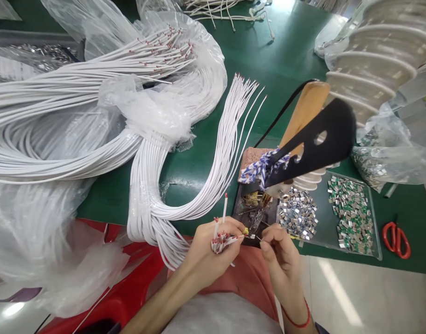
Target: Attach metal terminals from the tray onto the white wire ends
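In the head view, the left hand is closed round white cables, the right hand pinches a thin piece, and a small silvery part sits between them, nearer the left, long axis unclear.

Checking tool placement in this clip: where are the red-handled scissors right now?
In the head view, the red-handled scissors lie at the lower right on the green table, just right of the tray of small metal parts.
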Action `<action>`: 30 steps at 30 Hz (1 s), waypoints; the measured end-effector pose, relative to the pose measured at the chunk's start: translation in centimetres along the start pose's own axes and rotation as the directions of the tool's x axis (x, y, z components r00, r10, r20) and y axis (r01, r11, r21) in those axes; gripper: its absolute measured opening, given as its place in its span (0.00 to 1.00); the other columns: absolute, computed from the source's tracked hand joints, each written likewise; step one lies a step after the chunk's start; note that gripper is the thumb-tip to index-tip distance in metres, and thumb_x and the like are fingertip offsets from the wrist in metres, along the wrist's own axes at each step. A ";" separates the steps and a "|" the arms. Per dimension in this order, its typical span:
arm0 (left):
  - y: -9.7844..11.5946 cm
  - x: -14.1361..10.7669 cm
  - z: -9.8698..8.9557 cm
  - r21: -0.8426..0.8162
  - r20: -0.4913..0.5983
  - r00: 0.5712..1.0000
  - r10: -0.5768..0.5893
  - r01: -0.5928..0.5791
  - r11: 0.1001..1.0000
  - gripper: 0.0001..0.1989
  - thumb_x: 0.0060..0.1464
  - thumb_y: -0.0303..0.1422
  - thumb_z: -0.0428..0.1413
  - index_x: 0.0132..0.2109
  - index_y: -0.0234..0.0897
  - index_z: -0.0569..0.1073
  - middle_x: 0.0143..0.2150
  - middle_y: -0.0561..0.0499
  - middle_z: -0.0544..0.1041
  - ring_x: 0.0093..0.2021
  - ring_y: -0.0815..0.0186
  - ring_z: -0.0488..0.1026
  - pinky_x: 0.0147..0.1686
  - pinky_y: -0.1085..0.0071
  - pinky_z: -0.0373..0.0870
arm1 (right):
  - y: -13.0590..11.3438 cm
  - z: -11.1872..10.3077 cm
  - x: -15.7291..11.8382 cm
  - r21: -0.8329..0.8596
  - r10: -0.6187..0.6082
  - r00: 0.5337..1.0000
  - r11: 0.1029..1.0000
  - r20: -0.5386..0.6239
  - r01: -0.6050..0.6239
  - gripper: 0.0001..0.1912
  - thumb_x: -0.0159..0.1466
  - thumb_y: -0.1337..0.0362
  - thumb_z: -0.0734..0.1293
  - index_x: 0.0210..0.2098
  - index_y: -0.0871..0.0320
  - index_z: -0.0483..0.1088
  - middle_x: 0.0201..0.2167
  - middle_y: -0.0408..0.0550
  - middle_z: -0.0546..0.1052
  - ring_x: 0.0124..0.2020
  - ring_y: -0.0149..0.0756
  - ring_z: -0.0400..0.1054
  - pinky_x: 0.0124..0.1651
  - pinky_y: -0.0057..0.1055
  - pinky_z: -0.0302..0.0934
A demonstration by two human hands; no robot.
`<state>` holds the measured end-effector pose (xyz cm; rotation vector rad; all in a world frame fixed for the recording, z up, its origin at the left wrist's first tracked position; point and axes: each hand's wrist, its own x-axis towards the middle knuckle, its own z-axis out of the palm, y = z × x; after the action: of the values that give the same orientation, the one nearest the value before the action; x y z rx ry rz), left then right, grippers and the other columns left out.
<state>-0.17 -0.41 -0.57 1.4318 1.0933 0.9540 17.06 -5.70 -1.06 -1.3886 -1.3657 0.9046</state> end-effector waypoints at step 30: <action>0.4 0.0 -0.1 0.064 0.000 1.000 0.025 -0.025 0.998 0.10 0.56 0.22 0.57 0.28 0.38 0.76 0.34 0.49 0.86 0.31 0.65 0.82 0.35 0.72 0.77 | 0.3 0.0 -0.4 -0.009 0.059 0.998 0.998 -0.020 -0.059 0.10 0.73 0.62 0.66 0.34 0.54 0.75 0.26 0.42 0.76 0.25 0.32 0.68 0.28 0.26 0.64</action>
<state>-0.19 -0.42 -0.14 1.5001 1.1176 0.9444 17.08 -6.08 -1.36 -1.4486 -1.3219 0.9219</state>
